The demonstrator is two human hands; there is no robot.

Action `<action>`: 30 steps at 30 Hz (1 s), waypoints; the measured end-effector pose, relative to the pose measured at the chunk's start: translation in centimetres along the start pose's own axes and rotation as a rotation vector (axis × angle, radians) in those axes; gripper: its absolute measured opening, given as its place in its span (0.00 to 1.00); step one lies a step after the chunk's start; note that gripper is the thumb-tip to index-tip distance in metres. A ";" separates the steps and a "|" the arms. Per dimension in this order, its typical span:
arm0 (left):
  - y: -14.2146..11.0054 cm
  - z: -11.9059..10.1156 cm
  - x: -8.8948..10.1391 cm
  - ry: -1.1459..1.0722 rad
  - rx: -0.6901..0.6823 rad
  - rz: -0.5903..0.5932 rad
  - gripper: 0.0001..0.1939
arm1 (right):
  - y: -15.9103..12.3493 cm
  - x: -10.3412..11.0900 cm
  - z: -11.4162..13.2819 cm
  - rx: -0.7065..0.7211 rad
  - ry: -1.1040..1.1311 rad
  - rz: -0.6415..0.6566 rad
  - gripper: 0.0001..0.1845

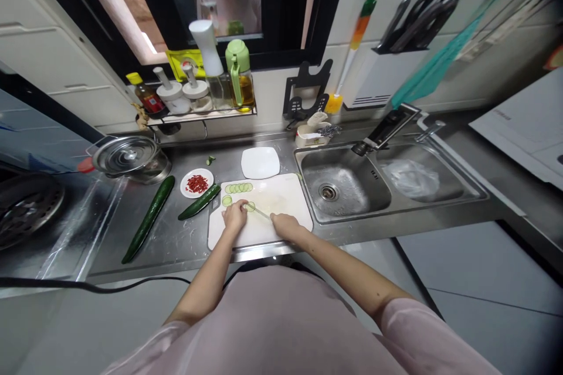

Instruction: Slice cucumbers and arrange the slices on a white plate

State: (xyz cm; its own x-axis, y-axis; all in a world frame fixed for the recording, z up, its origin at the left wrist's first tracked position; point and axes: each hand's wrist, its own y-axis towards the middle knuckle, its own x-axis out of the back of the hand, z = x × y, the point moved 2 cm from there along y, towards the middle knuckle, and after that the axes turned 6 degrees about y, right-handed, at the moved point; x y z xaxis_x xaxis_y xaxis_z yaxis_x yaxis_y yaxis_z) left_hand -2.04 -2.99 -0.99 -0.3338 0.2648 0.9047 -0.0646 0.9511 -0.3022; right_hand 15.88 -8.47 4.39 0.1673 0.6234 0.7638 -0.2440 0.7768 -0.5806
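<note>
My right hand (pixel 285 227) is closed around the handle of a knife (pixel 263 213), whose thin blade points left over the white cutting board (pixel 281 234). At the blade's tip end lies a cucumber slice (pixel 250 207), with the bent fingertips of my left hand (pixel 236 215) pressed at its left edge. Part of that grip is hidden. Another cucumber slice (pixel 227 201) lies just beyond my left hand, and an overlapping row of cucumber slices (pixel 238 188) runs along the board's far left. A cut cucumber (pixel 199 203) rests against the board's left side.
Left on the steel counter are a whole cucumber (pixel 149 220), a white plate (pixel 185 187) of chopped red pieces and a lidded pot (pixel 152 167). A white dish (pixel 260 163) sits behind the board. The sink (pixel 347 187) is to the right, below a condiment rack (pixel 206 114) at left.
</note>
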 end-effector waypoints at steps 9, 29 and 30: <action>0.4 -0.1 0.1 0.001 0.010 0.008 0.19 | -0.8 -0.3 -1.0 0.011 -0.004 0.001 0.18; 0.5 0.2 -0.1 -0.024 -0.002 -0.002 0.19 | -0.5 -0.2 -0.4 -0.006 -0.001 -0.004 0.18; 0.5 0.2 -0.1 -0.028 0.001 -0.004 0.19 | -0.7 -0.3 -0.6 -0.008 -0.001 -0.006 0.18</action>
State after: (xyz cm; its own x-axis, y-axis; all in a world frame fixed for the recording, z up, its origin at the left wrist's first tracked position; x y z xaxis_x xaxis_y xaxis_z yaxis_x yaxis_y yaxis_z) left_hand -2.24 -2.58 -1.30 -0.3596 0.2566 0.8971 -0.0670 0.9519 -0.2991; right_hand 16.54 -9.17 4.44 0.1682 0.6189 0.7673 -0.2358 0.7810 -0.5783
